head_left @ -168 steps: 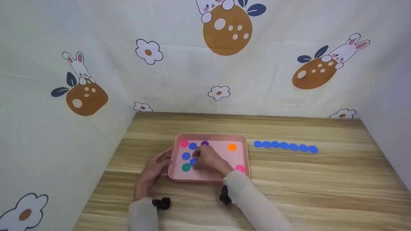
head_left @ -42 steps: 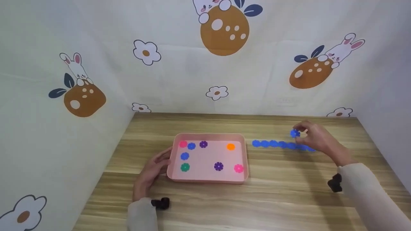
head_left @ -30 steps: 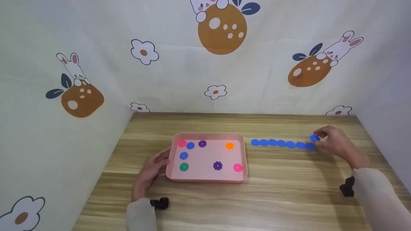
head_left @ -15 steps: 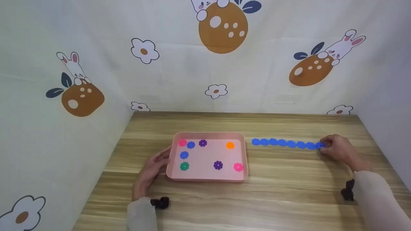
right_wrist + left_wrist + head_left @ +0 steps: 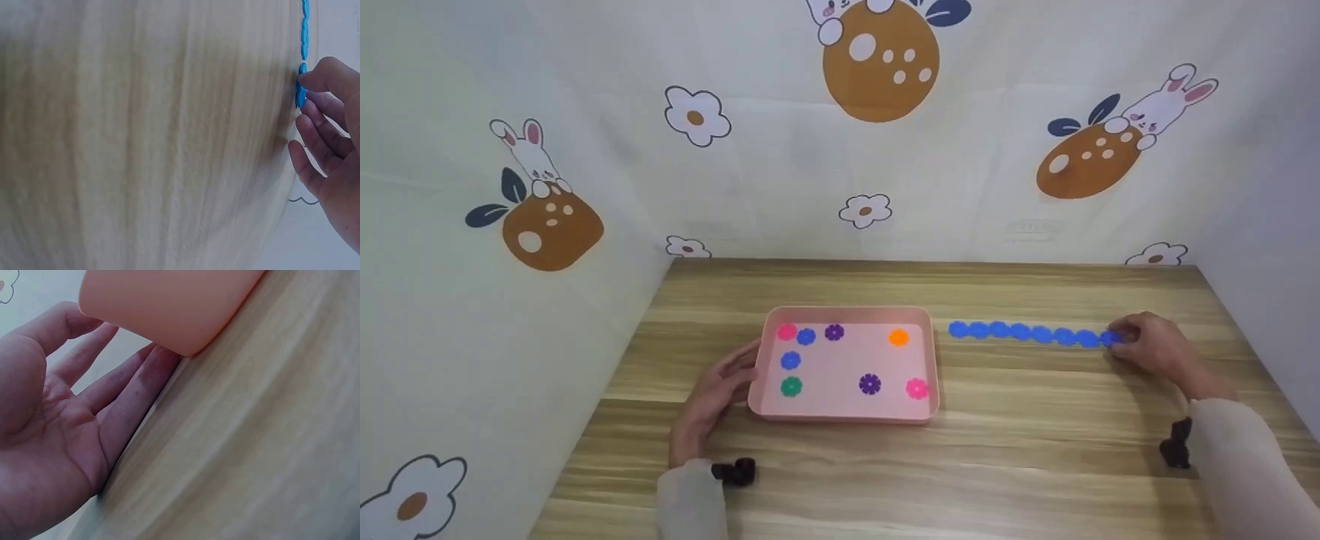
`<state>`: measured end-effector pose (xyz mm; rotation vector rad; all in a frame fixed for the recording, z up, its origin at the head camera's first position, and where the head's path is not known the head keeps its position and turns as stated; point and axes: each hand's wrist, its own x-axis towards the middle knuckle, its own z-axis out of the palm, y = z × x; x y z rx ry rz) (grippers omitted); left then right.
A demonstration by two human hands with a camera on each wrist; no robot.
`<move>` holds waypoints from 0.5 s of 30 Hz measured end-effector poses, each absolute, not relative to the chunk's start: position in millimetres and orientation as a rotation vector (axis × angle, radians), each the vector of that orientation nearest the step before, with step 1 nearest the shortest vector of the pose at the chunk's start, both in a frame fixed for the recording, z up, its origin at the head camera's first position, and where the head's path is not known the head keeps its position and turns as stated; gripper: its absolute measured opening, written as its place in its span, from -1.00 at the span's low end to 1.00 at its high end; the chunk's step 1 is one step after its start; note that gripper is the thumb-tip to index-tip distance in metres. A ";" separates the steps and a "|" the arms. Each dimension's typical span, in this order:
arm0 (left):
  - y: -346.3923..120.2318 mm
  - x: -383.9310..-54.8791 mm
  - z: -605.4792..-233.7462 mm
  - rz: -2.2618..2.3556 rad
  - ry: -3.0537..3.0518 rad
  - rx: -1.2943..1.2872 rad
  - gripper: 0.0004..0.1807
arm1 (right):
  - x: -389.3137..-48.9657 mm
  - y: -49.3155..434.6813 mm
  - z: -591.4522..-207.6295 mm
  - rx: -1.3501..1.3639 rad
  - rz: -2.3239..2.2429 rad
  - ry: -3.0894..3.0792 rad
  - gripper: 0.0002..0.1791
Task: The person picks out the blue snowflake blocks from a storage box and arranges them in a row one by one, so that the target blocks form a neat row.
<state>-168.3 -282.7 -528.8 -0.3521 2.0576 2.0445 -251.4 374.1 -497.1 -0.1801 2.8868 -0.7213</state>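
Observation:
In the head view a row of blue snowflake discs (image 5: 1020, 331) lies on the table to the right of a pink tray (image 5: 847, 417). At the row's right end my right hand (image 5: 1159, 349) pinches a blue snowflake disc (image 5: 1108, 339) between thumb and fingers. The right wrist view shows this disc (image 5: 301, 93) low at the table surface, by the neighbouring discs (image 5: 305, 34). My left hand (image 5: 712, 401) rests against the tray's left side. Seen from the left wrist, its loosely extended fingers (image 5: 121, 399) touch the tray wall (image 5: 163, 309).
Inside the tray lie two blue discs (image 5: 790, 360), two purple discs (image 5: 870, 384), two pink discs (image 5: 916, 388), a green disc (image 5: 791, 387) and an orange disc (image 5: 898, 337). The wooden table (image 5: 997, 465) meets patterned cloth walls (image 5: 780, 187) at the back and sides.
My right hand took a blue disc from the tray, carried it right over the row and lowered it to the row's right end. The left hand stays at the tray.

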 end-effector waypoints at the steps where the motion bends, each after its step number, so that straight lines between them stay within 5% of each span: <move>1: -283.0 -168.8 -528.7 2.042 2.058 -0.356 -0.42 | -251.5 374.1 -497.0 -0.184 -0.722 2.888 -0.54; 15: -282.3 -170.4 -529.4 2.057 2.059 -0.328 -0.42 | -254.1 327.9 -456.5 -0.337 -0.902 3.014 -0.57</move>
